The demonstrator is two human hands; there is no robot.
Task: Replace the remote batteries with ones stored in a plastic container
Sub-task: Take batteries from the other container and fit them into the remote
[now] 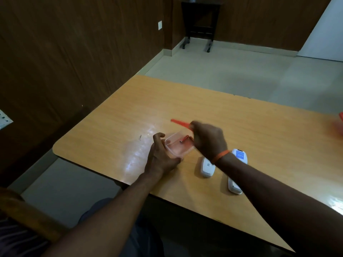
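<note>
A small clear plastic container [173, 152] sits on the wooden table [259, 138] with a red battery [183, 139] lying inside it. My left hand [161, 156] grips the container's near left side. My right hand [208, 139] is closed on the container's red lid [179, 122], held tilted above the far rim and blurred. A white remote [207, 166] lies face down just right of the container. A second white remote [239, 154] lies further right, partly hidden under my right forearm.
A blurred red object [340, 116] sits at the table's right edge. The table's near edge runs diagonally below my arms. A wooden chair arm [27, 216] is at lower left, and a dark stand [200, 25] is by the far wall.
</note>
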